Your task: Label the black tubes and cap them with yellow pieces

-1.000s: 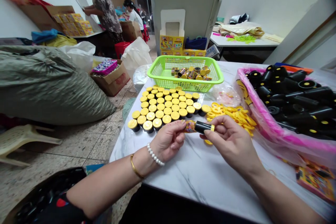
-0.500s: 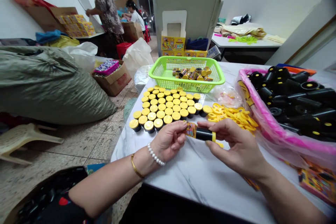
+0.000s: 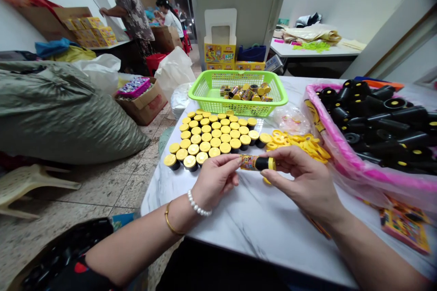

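Between my hands lies a small black tube (image 3: 261, 163), roughly level, with a yellow cap at its right end. A colourful printed sleeve (image 3: 248, 162) wraps its left part. My left hand (image 3: 218, 179) pinches the sleeve's left end between thumb and fingertips. My right hand (image 3: 302, 177) grips the yellow-capped end, thumb below and fingers behind. A bit of yellow plastic (image 3: 266, 181) shows under the tube; whether it is held or lies on the table I cannot tell. Just beyond my hands, many black tubes with yellow lids (image 3: 215, 142) stand upright in rows.
Behind the rows sits a green basket (image 3: 239, 108) with wrapped tubes. Yellow plastic rings (image 3: 300, 144) are heaped to the right, beside a pink-lined bin (image 3: 344, 145) of black tubes. Printed packets (image 3: 406, 229) lie at the right edge. Two people work at the far left.
The printed sleeve now covers more of the black tube, leaving a shorter black stretch bare. My right hand has come closer to my left. The view has shifted slightly.
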`<action>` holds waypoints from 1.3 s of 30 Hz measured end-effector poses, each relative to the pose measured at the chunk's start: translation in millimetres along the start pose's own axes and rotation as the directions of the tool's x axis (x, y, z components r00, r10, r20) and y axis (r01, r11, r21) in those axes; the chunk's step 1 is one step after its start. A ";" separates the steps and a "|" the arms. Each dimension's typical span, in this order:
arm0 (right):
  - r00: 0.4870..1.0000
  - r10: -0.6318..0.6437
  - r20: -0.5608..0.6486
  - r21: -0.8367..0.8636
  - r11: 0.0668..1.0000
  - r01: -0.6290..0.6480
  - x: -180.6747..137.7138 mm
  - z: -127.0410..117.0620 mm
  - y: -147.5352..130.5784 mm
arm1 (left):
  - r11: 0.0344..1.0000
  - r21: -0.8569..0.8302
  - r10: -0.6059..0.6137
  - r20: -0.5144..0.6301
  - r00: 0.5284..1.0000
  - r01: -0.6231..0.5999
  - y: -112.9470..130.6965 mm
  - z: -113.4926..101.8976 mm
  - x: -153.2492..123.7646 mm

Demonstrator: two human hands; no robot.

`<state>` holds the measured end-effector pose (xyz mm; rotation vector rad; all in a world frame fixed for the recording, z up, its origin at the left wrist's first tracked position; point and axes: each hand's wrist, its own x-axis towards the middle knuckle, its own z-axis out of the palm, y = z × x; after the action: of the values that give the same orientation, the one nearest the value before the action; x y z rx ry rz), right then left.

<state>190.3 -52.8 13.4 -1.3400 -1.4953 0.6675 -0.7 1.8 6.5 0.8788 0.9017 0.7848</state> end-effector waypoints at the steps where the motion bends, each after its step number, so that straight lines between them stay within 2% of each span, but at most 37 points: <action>1: 1.000 -0.009 0.002 0.027 1.000 0.009 1.2 -3.2 -1.0 | 0.997 0.035 0.073 -0.056 0.996 -0.071 0.0 1.0 -2.2; 3: 0.999 -0.048 0.017 0.099 0.994 0.046 3.6 -10.8 -2.9 | 0.971 0.117 0.220 -0.095 0.971 -0.209 0.4 2.8 -7.4; 5: 0.989 -0.133 0.069 0.137 0.983 0.122 5.7 -17.6 -3.9 | 0.936 0.174 0.314 -0.026 0.949 -0.305 1.1 3.9 -11.8; 6: 0.975 -0.191 0.111 0.127 0.976 0.177 6.6 -19.9 -4.1 | 0.930 0.179 0.318 0.036 0.947 -0.320 1.4 4.0 -13.2; 8: 0.933 -0.305 0.189 0.062 0.952 0.299 8.1 -21.7 -3.8 | 0.951 0.158 0.240 0.167 0.956 -0.266 1.7 3.7 -13.1; 10: 0.900 -0.363 0.243 -0.028 0.924 0.380 9.0 -20.1 -2.9 | 0.979 0.136 0.115 0.256 0.960 -0.153 1.4 2.8 -10.1; 13: 0.896 -0.346 0.279 -0.094 0.918 0.384 8.6 -14.4 -0.3 | 0.992 0.103 0.049 0.249 0.967 -0.077 0.1 1.9 -4.6; 19: 0.954 -0.242 0.178 -0.073 0.963 0.258 3.2 -4.6 2.9 | 0.976 0.076 0.188 0.182 0.965 -0.204 -2.6 2.1 -2.9; 20: 0.965 -0.201 0.165 -0.030 0.977 0.209 3.3 -4.5 2.6 | 0.977 0.050 0.194 0.197 0.961 -0.207 -3.2 2.2 -3.0; 22: 0.981 -0.053 0.186 0.106 0.994 0.033 4.6 -5.0 2.2 | 0.980 -0.015 0.195 0.248 0.949 -0.197 -4.7 2.8 -3.2; 23: 0.974 0.036 0.222 0.192 0.978 -0.080 5.5 -5.0 2.5 | 0.980 -0.041 0.196 0.271 0.942 -0.192 -5.6 3.2 -3.1; 25: 0.936 0.172 0.306 0.361 0.889 -0.282 7.0 -2.8 4.2 | 0.980 -0.074 0.197 0.293 0.936 -0.183 -7.5 4.2 -2.9; 27: 0.911 0.212 0.354 0.501 0.779 -0.376 7.4 2.5 6.7 | 0.985 -0.071 0.174 0.294 0.940 -0.160 -9.4 4.6 -2.6; 30: 0.889 0.243 0.388 0.610 0.656 -0.445 6.4 11.9 9.5 | 0.989 -0.029 0.146 0.274 0.951 -0.144 -11.8 3.4 -2.6; 34: 0.836 0.322 0.445 0.623 0.559 -0.547 6.3 17.4 12.6 | 0.987 0.046 0.138 0.236 0.962 -0.153 -13.4 1.6 -3.0; 37: 0.842 0.340 0.419 0.614 0.577 -0.539 8.4 14.0 15.7 | 0.990 0.053 0.116 0.230 0.966 -0.131 -12.8 3.8 -2.2; 39: 0.868 0.312 0.387 0.571 0.658 -0.491 9.8 8.7 15.7 | 0.995 0.018 0.088 0.230 0.969 -0.094 -11.3 5.9 -1.4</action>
<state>189.7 -38.0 -0.7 -1.0379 -0.9687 1.5585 6.3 -6.0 -1.1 1.0198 0.6740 0.7330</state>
